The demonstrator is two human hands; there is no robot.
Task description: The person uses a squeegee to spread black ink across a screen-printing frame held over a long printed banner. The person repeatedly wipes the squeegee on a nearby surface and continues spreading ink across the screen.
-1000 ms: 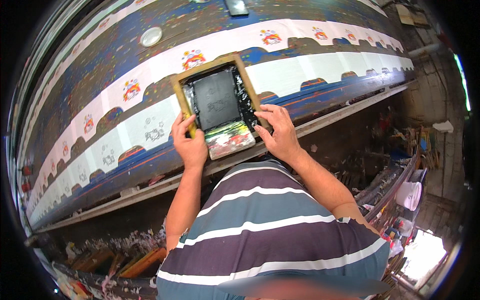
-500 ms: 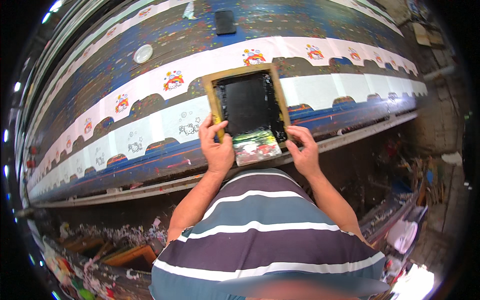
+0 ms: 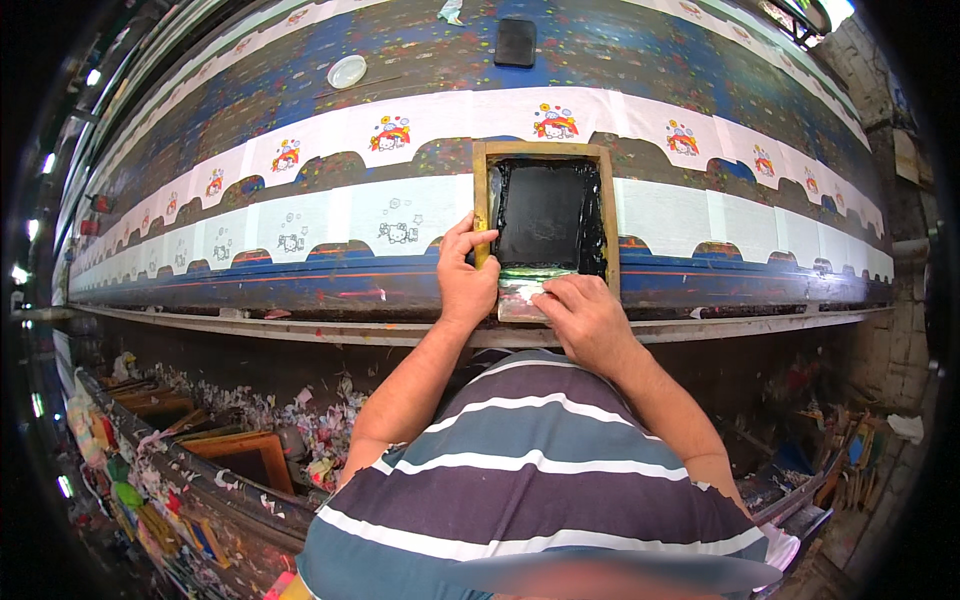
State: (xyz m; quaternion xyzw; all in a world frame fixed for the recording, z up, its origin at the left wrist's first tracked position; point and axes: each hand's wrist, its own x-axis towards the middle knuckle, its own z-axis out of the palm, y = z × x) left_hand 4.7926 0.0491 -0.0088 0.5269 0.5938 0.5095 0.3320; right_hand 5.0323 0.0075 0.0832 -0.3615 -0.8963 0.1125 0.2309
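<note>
Forearms (image 3: 400, 390) slant inward; left hand (image 3: 468, 280) curled, right hand (image 3: 590, 318) lower, fingers bunched (both hands bare).

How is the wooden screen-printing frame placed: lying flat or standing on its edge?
Lying flat: the wooden screen-printing frame covers part of the white fabric row, its black screen facing up.

Long paint-spattered blue-and-grey table (image 3: 420, 65) carries a near row of flat white pieces (image 3: 735, 225), a rectangular wooden-framed black screen (image 3: 545, 215) lying across it. Farther row: pale pieces (image 3: 500, 112), multicoloured prints (image 3: 390, 134). Beyond: round white dish (image 3: 347, 72) at left, flat black rectangular device (image 3: 515, 43) to its right.
</note>
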